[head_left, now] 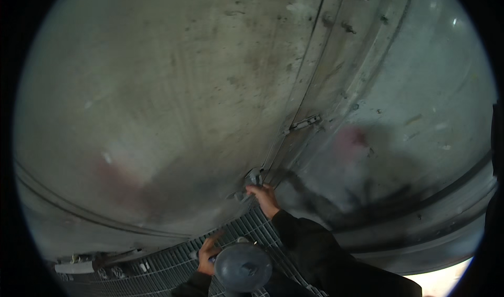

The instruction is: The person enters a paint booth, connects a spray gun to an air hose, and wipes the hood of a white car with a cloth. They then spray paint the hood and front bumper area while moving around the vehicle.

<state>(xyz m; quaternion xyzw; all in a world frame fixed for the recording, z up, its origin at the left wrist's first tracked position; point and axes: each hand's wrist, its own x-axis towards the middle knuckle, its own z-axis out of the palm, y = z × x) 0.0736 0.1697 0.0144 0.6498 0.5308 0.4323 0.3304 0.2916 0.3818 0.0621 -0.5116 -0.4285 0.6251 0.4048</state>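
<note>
My right hand point(264, 197) is closed on a small grey metal fitting or tool point(253, 176) at the lower end of the seam point(278, 145) in a large, scuffed, curved metal panel point(184, 76). Below and to the left, my left hand point(209, 252) grips a tool with a wide, round, dark grey head point(242, 265), its index finger partly extended; the head hides part of the tool. This sits over a metal grating point(163, 271) at the lower middle.
A small bracket point(306, 123) sits on the seam, with bolts above it. Pinkish patches point(353, 138) mark the panels. A curved rim point(446, 213) runs along the lower right. Metal fittings point(102, 271) line the lower left, and bright light shows at the lower right.
</note>
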